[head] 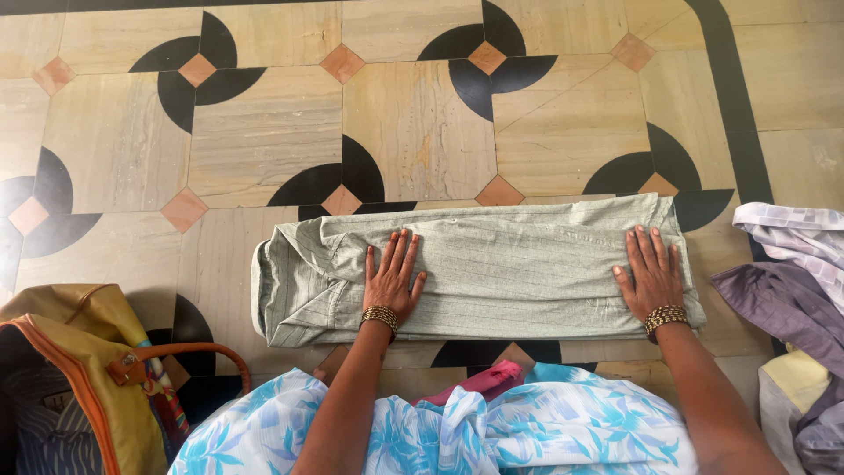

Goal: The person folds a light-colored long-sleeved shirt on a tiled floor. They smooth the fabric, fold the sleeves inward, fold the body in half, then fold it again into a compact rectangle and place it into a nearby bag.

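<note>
Hands flat, nothing gripped: left hand presses palm-down on the collar end of a folded grey-green striped shirt, right hand on its other end (fingers spread). Shirt lies on the patterned tile floor, yellow bag off its left, loose clothes just right.

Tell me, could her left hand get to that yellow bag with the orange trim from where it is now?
Probably yes. The left hand lies flat on the folded green garment, and the yellow bag sits open on the floor on that same side, with only bare tile showing between them.
</note>
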